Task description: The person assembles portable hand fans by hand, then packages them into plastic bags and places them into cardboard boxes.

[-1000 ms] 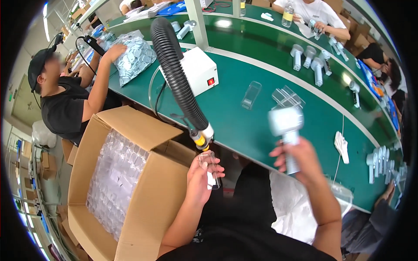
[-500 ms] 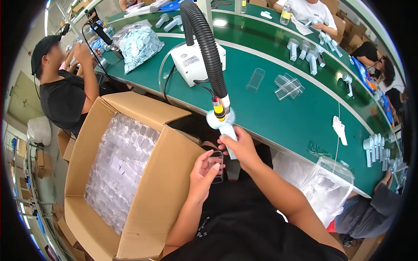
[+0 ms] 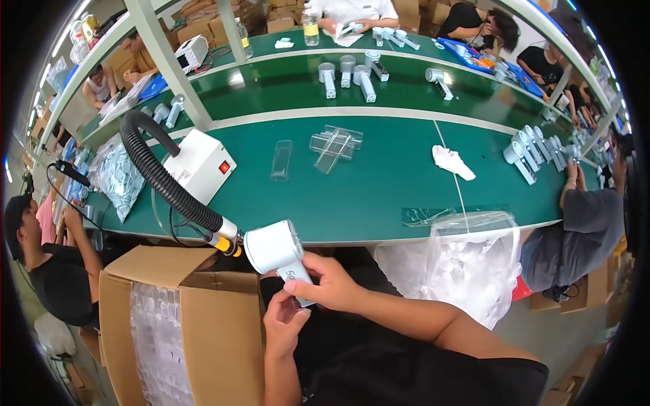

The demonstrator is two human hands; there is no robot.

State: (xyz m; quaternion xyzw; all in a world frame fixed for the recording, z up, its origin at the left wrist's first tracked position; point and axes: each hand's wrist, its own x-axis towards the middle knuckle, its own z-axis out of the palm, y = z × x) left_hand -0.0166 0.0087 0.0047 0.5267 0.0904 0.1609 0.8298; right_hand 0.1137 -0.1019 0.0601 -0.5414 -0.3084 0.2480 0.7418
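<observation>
In my right hand (image 3: 325, 281) is a light-blue handheld device (image 3: 274, 247) with a wide round head and a straight handle, like a small handheld fan. My thumb and fingers close round the handle, and the head points up and left. My left hand (image 3: 283, 325) is curled just below the handle's lower end, fingers bent together; what they hold is mostly hidden. Close to the device's head is the nozzle end of a black corrugated hose (image 3: 166, 183) with a yellow-and-black sensor (image 3: 223, 245), joined to a white box unit (image 3: 201, 169).
An open carton (image 3: 220, 331) of clear plastic pieces stands at left. On the green bench (image 3: 379, 189) lie clear covers (image 3: 336, 145) and a white cloth (image 3: 452, 161). A clear bag (image 3: 467, 257) hangs off its front edge. More light-blue devices (image 3: 365, 81) stand beyond; people work around.
My view has swung right. The device has moved from under the hose nozzle to its right, turned with its round head up. The clear cover in my left hand is no longer plainly visible.
</observation>
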